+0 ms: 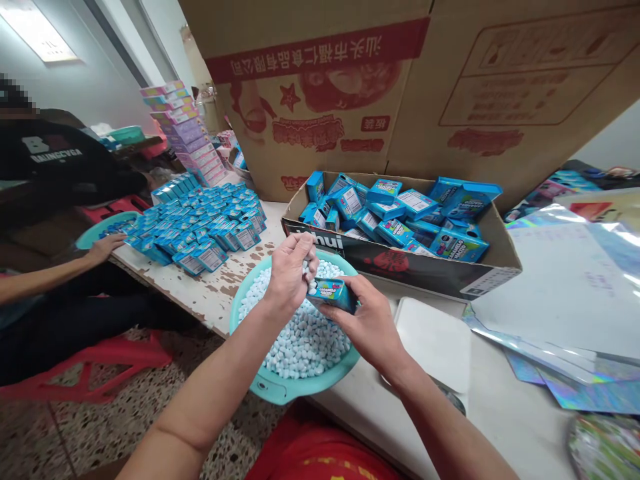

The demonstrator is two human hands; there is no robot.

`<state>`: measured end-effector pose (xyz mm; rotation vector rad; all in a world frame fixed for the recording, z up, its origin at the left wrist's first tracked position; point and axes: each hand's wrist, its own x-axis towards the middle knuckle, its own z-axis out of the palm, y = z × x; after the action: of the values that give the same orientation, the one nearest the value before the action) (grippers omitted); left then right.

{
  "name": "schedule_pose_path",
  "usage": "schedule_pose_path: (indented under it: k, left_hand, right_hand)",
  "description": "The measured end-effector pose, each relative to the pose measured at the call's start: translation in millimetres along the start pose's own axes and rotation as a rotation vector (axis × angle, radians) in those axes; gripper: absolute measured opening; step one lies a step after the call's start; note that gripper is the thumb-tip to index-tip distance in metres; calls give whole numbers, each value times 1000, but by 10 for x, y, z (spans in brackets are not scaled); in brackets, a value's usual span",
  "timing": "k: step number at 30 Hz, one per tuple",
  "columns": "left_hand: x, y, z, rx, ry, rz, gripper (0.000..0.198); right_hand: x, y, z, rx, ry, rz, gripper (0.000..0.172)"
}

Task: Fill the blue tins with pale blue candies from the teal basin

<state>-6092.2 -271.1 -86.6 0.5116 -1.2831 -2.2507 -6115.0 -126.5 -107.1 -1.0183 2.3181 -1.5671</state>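
A small blue candy box (330,292) is gripped in my right hand (373,317), lying tilted with one end toward my left hand (293,270). That left hand is cupped, its fingers curled around a few white candies at the box's end. White candies also show in the box's opening. Below both hands sits a turquoise basin (280,395), with many pale blue-white candies (305,340) in it. How many candies my left fingers hold is hidden.
Behind the basin, an open carton (425,273) holds many blue boxes. More blue boxes (200,220) stand packed on the table at left, near a co-worker's hand (105,248). A white flat device (434,343) and shiny sheets (565,300) lie at right. A large cardboard box (420,87) rises behind.
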Motion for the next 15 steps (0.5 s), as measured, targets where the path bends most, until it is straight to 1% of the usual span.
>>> schedule_pose_path:
  k: [3,5,8,10,12,15]
  left_hand:
    - [7,77,-24,-60,-14,-22,41]
    - [1,106,-36,-73,-18,-9,40]
    - [-20,85,-35,-45,-11,1,36]
    - [-45,48,-14,24,-21,-4,33]
    - [-81,23,31,139,-85,-33,31]
    - [-126,41,112,291,-231,-134,32]
  right_hand:
    - [-16,31,-33,91,12,39,26]
    - [-29,50,-54,146,32,81,29]
    - [-40,69,-60,175,39,112,30]
    - [-39,77,-40,176,21,98,28]
    - [-31,84,-6,176,7,75,26]
    - [-16,86,34,163,6,59,25]
